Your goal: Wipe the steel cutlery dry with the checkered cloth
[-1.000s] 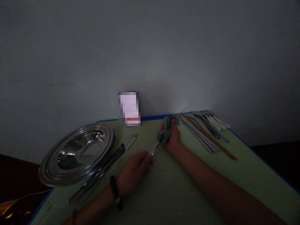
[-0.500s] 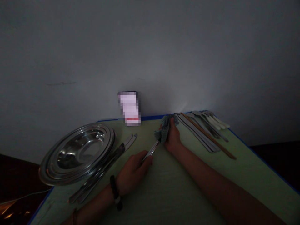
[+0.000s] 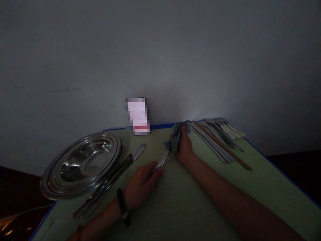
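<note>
My left hand point(image 3: 140, 185) is closed round the handle end of a slim metal utensil point(image 3: 161, 161) that lies slanted over the pale green table point(image 3: 180, 207). Its far end disappears into a grey-blue cloth point(image 3: 173, 138), which my right hand point(image 3: 184, 147) grips and wraps round it. Both hands rest low on the table near its middle. What kind of utensil it is stays hidden by the cloth.
A stack of shiny steel plates point(image 3: 82, 162) sits at the left, with several metal utensils point(image 3: 112, 179) lying beside it. A row of spoons and flat utensils point(image 3: 218, 139) lies at the back right. A blurred bright screen point(image 3: 137, 115) leans on the wall.
The cloth in my right hand has shifted slightly along the utensil toward the left; my left hand has slid a little nearer to me. Everything else is still.
</note>
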Demonstrator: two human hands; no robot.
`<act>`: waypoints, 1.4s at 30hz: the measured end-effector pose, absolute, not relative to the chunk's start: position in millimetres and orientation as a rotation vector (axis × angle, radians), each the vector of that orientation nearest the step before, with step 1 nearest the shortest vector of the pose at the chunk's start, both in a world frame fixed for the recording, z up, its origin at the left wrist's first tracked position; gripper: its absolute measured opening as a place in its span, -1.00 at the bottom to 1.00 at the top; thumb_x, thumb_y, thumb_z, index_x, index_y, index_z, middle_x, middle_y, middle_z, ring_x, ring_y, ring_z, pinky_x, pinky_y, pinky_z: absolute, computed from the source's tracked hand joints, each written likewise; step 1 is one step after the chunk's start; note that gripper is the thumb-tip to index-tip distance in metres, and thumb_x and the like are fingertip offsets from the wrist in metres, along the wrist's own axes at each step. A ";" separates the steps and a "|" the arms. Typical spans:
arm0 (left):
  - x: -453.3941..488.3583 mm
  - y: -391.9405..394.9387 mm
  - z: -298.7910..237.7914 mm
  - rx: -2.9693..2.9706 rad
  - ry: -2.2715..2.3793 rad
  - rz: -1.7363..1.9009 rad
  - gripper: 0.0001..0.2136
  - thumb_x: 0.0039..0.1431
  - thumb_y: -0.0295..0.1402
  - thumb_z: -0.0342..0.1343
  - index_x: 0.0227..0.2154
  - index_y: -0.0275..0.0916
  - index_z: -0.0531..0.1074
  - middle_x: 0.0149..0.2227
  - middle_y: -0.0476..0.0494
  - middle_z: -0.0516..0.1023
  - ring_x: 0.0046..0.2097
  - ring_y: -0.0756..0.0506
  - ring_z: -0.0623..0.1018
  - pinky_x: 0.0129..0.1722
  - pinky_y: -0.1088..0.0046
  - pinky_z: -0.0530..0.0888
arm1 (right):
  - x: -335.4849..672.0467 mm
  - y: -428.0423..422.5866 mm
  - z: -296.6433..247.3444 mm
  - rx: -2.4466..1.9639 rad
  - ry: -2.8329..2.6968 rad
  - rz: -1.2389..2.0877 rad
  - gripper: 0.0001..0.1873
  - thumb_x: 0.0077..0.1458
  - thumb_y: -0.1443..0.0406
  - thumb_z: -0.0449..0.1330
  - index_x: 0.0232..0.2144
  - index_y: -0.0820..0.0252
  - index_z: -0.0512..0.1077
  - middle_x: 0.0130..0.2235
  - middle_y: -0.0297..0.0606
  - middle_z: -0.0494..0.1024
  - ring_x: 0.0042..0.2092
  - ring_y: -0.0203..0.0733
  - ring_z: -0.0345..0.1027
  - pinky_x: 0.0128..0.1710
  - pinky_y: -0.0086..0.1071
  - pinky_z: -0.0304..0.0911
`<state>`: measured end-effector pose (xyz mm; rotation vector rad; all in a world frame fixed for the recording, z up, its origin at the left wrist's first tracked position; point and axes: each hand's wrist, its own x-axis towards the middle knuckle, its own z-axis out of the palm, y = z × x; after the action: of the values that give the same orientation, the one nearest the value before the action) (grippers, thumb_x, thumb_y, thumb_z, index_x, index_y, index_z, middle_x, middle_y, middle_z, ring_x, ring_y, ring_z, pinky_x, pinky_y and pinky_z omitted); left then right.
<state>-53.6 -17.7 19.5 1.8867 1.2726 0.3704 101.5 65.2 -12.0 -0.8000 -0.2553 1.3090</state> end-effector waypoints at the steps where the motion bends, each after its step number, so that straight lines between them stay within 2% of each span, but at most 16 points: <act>1: -53.6 -17.7 19.7 1.885 1.268 0.372 -0.66 0.26 -0.12 -0.19 -0.43 -0.23 0.33 -0.45 -0.03 0.44 -0.41 -0.06 0.42 -0.44 0.48 0.30 | 101.6 65.1 -11.7 -0.803 -0.253 1.311 -0.60 0.13 0.02 0.02 -0.52 0.19 0.35 -0.64 -0.43 0.43 -0.63 -0.35 0.30 -0.57 -0.46 0.26; 5: -52.8 -17.8 19.8 1.859 1.244 0.372 -0.66 0.27 -0.12 -0.20 -0.39 -0.25 0.33 -0.43 -0.04 0.44 -0.40 -0.06 0.42 -0.43 0.47 0.31 | 102.3 65.0 -10.8 -0.824 -0.243 1.329 -0.60 0.15 0.04 0.00 -0.51 0.20 0.36 -0.64 -0.42 0.43 -0.62 -0.34 0.30 -0.56 -0.46 0.26; 13: -52.5 -17.7 19.1 1.860 1.260 0.379 -0.67 0.26 -0.12 -0.19 -0.45 -0.23 0.30 -0.52 0.03 0.34 -0.46 -0.03 0.35 -0.49 0.49 0.25 | 102.6 64.7 -11.9 -0.817 -0.262 1.305 -0.61 0.12 0.02 0.05 -0.50 0.20 0.37 -0.61 -0.41 0.45 -0.60 -0.34 0.31 -0.58 -0.48 0.25; 33: -52.2 -17.3 21.0 1.887 1.295 0.350 -0.66 0.25 -0.11 -0.20 -0.45 -0.22 0.30 -0.48 -0.01 0.39 -0.43 -0.05 0.38 -0.46 0.47 0.29 | 103.2 66.3 -15.5 -0.817 -0.287 1.313 -0.61 0.04 -0.03 0.10 -0.46 0.18 0.39 -0.59 -0.43 0.47 -0.57 -0.32 0.34 -0.52 -0.45 0.28; 42: -53.3 -17.0 17.1 1.870 1.262 0.382 -0.66 0.26 -0.11 -0.19 -0.44 -0.24 0.31 -0.50 0.01 0.36 -0.45 -0.04 0.36 -0.48 0.49 0.27 | 103.2 65.4 -13.8 -0.816 -0.262 1.311 -0.63 0.08 0.01 0.09 -0.46 0.20 0.39 -0.60 -0.41 0.47 -0.58 -0.32 0.34 -0.52 -0.45 0.29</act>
<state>-53.3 -17.0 17.1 1.8704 1.2620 0.3822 103.2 65.4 -13.8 -0.8163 -0.2616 1.3107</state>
